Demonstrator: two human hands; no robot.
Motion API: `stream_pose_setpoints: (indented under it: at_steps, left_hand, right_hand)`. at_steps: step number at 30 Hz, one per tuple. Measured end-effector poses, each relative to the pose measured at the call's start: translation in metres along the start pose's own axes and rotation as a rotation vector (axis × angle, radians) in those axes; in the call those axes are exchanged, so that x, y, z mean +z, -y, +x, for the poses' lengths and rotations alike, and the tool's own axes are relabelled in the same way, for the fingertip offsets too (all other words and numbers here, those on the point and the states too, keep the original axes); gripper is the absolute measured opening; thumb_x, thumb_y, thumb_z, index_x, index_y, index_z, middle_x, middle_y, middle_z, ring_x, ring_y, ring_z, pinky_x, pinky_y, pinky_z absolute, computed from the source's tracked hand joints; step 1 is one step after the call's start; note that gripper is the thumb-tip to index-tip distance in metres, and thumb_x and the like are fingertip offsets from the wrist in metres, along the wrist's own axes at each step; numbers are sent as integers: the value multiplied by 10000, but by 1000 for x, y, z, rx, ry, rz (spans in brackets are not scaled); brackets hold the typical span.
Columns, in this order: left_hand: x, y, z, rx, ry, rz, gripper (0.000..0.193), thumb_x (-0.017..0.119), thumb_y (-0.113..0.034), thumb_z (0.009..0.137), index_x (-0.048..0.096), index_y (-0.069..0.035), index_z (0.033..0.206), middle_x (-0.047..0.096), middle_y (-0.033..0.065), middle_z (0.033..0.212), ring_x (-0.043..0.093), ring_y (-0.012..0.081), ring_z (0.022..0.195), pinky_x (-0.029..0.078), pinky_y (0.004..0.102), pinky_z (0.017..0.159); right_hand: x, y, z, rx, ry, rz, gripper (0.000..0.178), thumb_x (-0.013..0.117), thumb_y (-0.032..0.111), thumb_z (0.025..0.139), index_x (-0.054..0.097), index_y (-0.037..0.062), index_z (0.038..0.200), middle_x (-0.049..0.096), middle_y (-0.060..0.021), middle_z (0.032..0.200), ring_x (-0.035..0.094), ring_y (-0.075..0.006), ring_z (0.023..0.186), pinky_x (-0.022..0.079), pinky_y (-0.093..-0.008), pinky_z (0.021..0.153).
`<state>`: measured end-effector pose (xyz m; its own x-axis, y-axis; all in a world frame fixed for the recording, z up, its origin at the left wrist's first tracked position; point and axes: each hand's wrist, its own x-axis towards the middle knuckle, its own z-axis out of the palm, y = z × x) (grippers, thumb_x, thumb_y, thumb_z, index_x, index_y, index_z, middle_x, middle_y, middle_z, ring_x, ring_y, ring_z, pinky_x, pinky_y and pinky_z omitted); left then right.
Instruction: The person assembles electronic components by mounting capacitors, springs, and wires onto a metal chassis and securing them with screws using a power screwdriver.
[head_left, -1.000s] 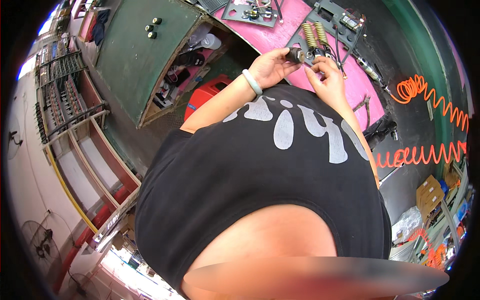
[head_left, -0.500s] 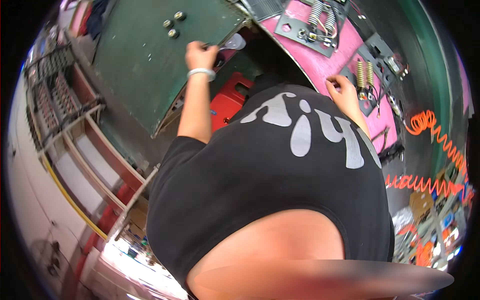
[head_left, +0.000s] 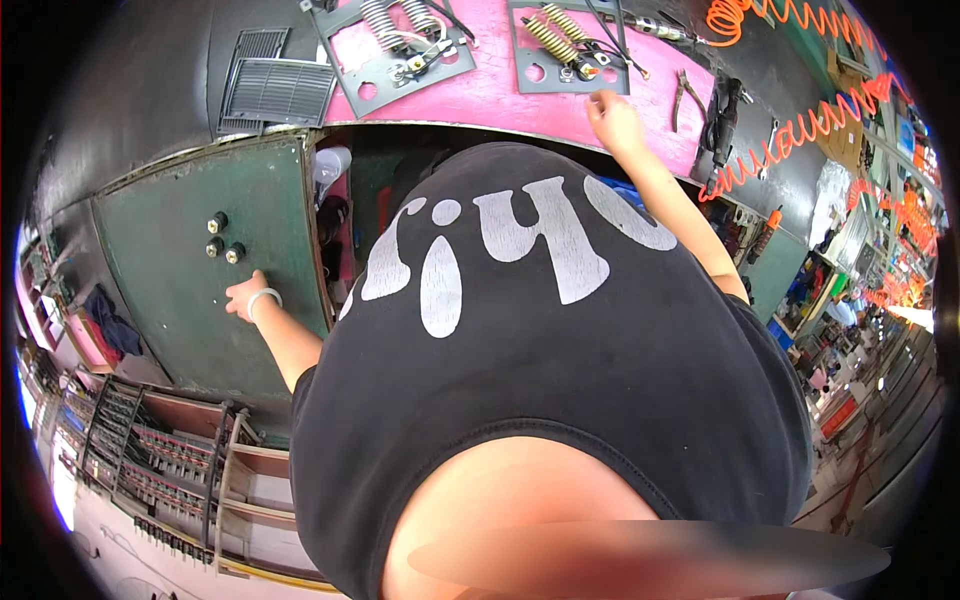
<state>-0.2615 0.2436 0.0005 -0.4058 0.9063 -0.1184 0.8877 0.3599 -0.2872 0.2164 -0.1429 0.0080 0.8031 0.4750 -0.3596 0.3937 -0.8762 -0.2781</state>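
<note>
My left hand [head_left: 243,295], a pale band on its wrist, is over the green bench top at the left. Its fingers are curled in; whatever they hold, if anything, is hidden. Just beyond it stand several small black round parts with metallic tops, one being this fitting [head_left: 235,253]. My right hand [head_left: 614,122] is over the pink mat, at the near edge of a dark metal plate [head_left: 545,78] that carries two gold coil springs [head_left: 555,36] and wires. The right fingers are loosely bent with a small gap, and no object shows between them.
Left of that plate lies a similar plate [head_left: 350,98] with silver springs. Grey louvred panels [head_left: 275,92] lie beside it. Pliers [head_left: 688,97] and a black power tool [head_left: 722,125] are at the right, near orange coiled hoses [head_left: 740,168]. A slatted rack [head_left: 150,450] stands lower left.
The view has swung round, so the pink mat now lies straight ahead. My left hand has come to the near side of the round parts; my right hand is close to the gold-spring plate's edge.
</note>
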Motion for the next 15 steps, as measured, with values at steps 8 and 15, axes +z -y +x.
stream_pose_setpoints:
  at_steps: [8,15]
  left_hand:
    - [-8,-175,-156,1321,292,-726,122,582,-126,798,526,-18,791,558,97,685,530,204,618,445,326,614]
    - [89,-304,-296,844,1506,-887,331,576,-116,838,483,59,1104,491,182,1085,565,243,898,525,331,700]
  right_hand:
    - [13,-49,44,-249,-180,-94,169,500,166,760,592,47,837,614,-176,804,620,-326,755,495,-428,639]
    - [-6,1,71,-341,-71,-91,103,581,195,665,652,133,623,641,-60,651,631,-221,601,499,-376,496]
